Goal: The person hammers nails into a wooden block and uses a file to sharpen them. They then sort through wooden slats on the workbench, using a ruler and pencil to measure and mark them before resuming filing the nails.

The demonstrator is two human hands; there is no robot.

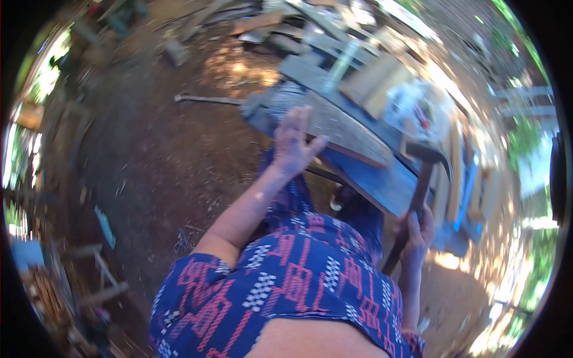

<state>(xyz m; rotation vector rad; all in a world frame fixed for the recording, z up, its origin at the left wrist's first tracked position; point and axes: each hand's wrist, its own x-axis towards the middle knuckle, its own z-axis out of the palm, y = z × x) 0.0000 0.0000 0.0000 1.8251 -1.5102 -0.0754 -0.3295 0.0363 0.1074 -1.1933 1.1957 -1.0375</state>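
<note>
My right hand (418, 234) is closed around the wooden handle of a hammer (424, 178), whose dark metal head points away from me. The hammer is raised near the right end of a blue-grey work bench (370, 179). My left hand (292, 146) has its fingers stretched out and its thumb apart, with nothing held in it. It is at the left end of a tapered wooden board (343, 128) that lies along the bench. Blur hides whether the fingers touch the board.
On the bench's far side are wooden pieces (376, 86) and a clear plastic bag (418, 110) with small contents. More planks (456, 173) are at the right. Scrap wood (322, 24) is heaped beyond. A long thin stick (206, 99) juts left over the dirt ground (155, 155).
</note>
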